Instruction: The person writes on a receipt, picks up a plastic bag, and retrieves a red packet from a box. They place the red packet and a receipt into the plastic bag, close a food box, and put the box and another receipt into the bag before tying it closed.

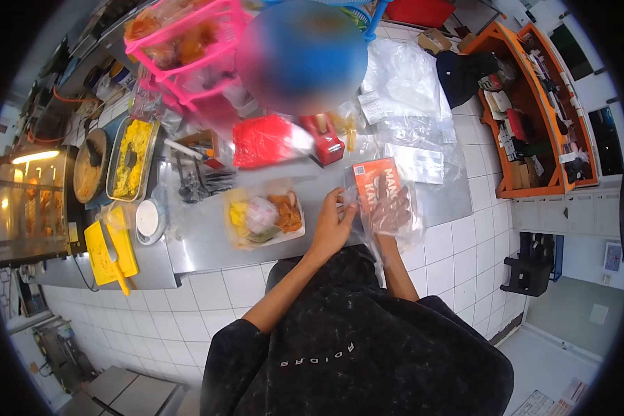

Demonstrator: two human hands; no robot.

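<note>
My left hand (334, 220) has its fingers curled at the edge of a clear plastic bag (416, 232). Inside that plastic is my right hand (390, 213), its fingers spread and seen through the film. Just beyond lies an orange printed pack (373, 179) with large white letters and a QR code, partly covered by the plastic and my right hand. To the left of my left hand stands an open food box (295, 237), lined with clear plastic. It contains yellow pieces, a wrapped whitish bundle (262, 215) and browned fried pieces (286, 210).
A red plastic packet (267, 141) and a red dispenser (322, 139) sit behind. Clear bags (405, 76) pile up at the back right. Leftward are black utensils (204, 182), a tray of yellow food (133, 159), and a knife (109, 243) on a yellow cutting board (123, 258).
</note>
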